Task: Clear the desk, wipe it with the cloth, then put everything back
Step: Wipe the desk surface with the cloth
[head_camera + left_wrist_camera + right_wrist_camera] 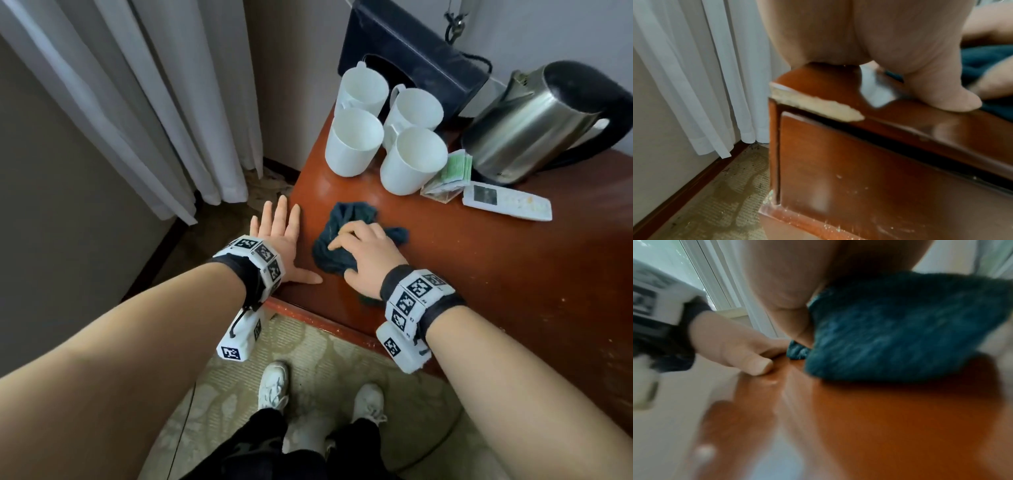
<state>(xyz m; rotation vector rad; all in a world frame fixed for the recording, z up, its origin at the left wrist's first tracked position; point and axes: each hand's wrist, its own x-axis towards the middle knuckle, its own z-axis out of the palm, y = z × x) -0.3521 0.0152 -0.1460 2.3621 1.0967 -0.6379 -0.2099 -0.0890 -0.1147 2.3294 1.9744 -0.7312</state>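
Note:
A crumpled dark teal cloth (352, 212) (900, 331) lies on the reddish wooden desk (479, 274) near its front left corner. My right hand (366, 253) is on top of the cloth with fingers bent over it, the thumb at its near edge, bunching it under the palm. Just left of it, my left hand (281, 236) lies flat with straight fingers on the desk's left edge, holding nothing. In the left wrist view the left thumb (941, 97) rests on the desk top (890, 123), with the cloth (986, 61) behind it.
Several white mugs (352, 144) stand at the back left, in front of a black tissue box (411, 54). A steel kettle (534, 123), tea sachets (452, 171) and a white remote (507, 202) sit at the back right. White curtains (154, 102) hang left. The desk corner is chipped (813, 104).

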